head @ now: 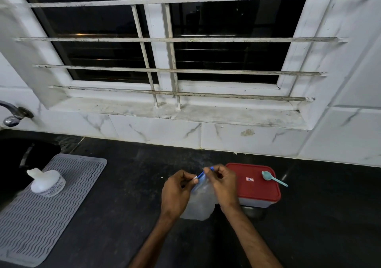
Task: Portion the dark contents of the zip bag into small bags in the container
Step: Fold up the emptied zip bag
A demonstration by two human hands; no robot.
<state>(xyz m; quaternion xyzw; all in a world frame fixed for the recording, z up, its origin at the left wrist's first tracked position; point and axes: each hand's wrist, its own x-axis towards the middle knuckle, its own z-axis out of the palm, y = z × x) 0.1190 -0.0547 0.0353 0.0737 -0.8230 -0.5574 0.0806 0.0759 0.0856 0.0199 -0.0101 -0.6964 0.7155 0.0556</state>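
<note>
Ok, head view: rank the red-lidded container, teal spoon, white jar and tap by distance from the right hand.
From the right hand, pinching the zip bag:
1. Red-lidded container, just right of it.
2. Teal spoon, on that lid.
3. White jar, on the mat, left.
4. Tap, far left.

Left hand (pixel 177 190): fingers curled, thumb and forefinger pinching the top edge of the zip bag (pixel 201 202).
Right hand (pixel 222 183): curled, pinching the same edge just beside it.
Left forearm (pixel 152 238): bare, angled inward.
Right forearm (pixel 249 241): bare, angled inward, converging with the other.
</note>
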